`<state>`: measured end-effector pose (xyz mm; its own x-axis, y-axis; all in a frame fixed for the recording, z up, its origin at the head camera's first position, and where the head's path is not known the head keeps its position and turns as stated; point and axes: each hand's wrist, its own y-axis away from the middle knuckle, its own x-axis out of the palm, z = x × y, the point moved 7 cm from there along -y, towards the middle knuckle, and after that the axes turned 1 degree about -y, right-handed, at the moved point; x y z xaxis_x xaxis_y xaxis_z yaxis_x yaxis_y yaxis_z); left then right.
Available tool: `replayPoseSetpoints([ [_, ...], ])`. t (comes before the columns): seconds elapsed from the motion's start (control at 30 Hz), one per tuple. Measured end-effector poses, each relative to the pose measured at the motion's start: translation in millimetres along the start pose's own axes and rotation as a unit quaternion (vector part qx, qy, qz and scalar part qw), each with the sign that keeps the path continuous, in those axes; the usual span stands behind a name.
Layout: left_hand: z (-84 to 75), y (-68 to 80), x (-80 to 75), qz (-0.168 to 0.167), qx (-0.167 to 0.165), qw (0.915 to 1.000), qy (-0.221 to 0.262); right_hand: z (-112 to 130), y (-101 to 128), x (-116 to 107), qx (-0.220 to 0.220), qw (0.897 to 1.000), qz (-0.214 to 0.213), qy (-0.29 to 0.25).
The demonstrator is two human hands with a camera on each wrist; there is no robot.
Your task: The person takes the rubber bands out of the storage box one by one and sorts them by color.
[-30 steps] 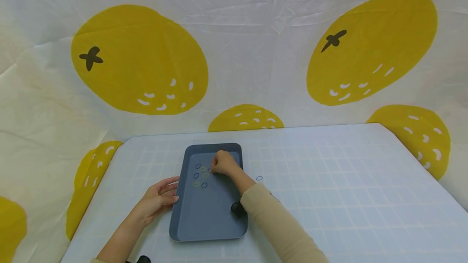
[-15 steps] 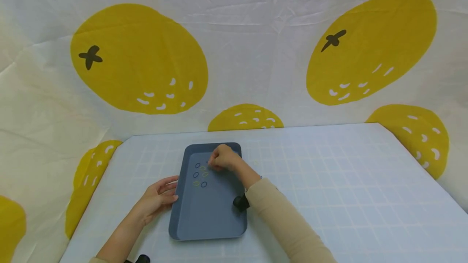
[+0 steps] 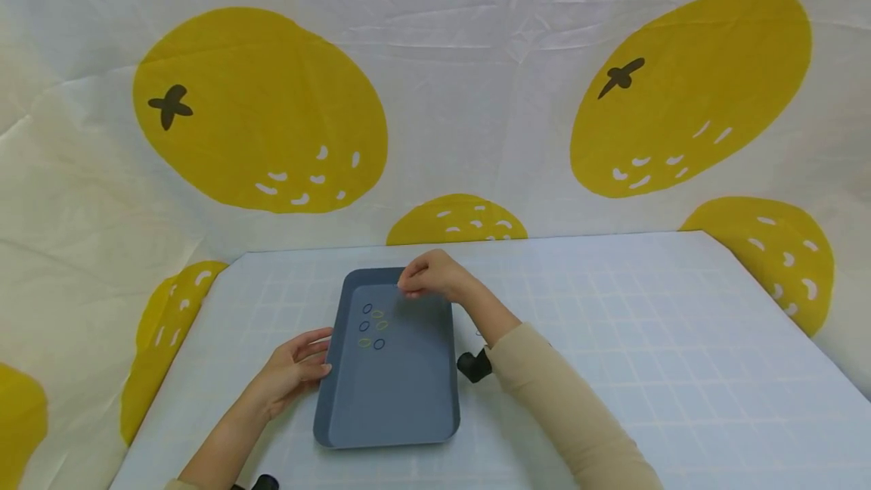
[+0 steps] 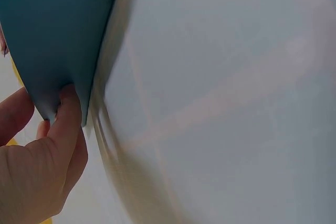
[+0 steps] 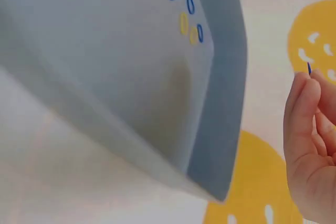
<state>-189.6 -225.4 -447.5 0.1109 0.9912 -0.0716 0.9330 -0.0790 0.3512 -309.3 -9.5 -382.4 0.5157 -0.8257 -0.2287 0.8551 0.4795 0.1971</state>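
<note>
My left hand (image 3: 294, 370) holds the left rim of a grey-blue tray (image 3: 388, 407). In the left wrist view, its fingers (image 4: 67, 121) lie against the tray's outer side, with the thumb at the edge. My right hand (image 3: 435, 276) hovers over the tray's far right corner. Its fingertips pinch a small blue ring (image 5: 309, 68), of which only a thin sliver shows. Inside the tray, towards the upper left, lie several thin rings: blue ones like this blue ring (image 3: 379, 344) and yellow ones like this yellow ring (image 3: 382, 326).
Right of the tray, a small dark ring (image 3: 479, 333) on the table is mostly hidden by my right arm. A black wrist camera (image 3: 474, 365) hangs beside the tray's right edge. The pale checked table (image 3: 612, 339) meets a cloth backdrop (image 3: 476, 97) with large yellow fruit shapes.
My right hand has lifted off the tray floor and moved away, up and to the right. A blue ring by its fingertips is gone from the tray. My left hand stays put.
</note>
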Motion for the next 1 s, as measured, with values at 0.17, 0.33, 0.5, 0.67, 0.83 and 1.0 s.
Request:
replayPoseSetpoints([
  [0.17, -0.3, 0.2, 0.4, 0.003, 0.001, 1.0, 0.0, 1.1, 8.4, -18.2, 0.011, 1.0, -0.009, -0.02],
  [0.33, -0.5, 0.2, 0.3, 0.004, 0.003, 1.0, -0.004, -2.6, 16.8, -39.3, 0.025, 0.999, -0.02, -0.024],
  [0.5, -0.1, 0.1, -0.5, 0.002, 0.002, 1.0, -0.004, -9.9, 25.3, -60.5, 0.034, 0.998, -0.036, -0.024],
  [0.67, 0.3, 1.3, 0.0, 0.008, 0.002, 1.0, 0.0, -18.4, 33.6, -77.1, 0.026, 0.999, -0.043, -0.017],
  [0.83, 0.2, 0.5, 0.0, 0.006, -0.001, 1.0, 0.004, -22.7, 42.2, -87.1, 0.024, 0.999, -0.041, -0.011],
  [1.0, 0.4, 0.3, -0.2, 0.004, -0.001, 1.0, 0.003, -29.3, 51.6, -93.0, 0.034, 0.998, -0.044, -0.005],
])
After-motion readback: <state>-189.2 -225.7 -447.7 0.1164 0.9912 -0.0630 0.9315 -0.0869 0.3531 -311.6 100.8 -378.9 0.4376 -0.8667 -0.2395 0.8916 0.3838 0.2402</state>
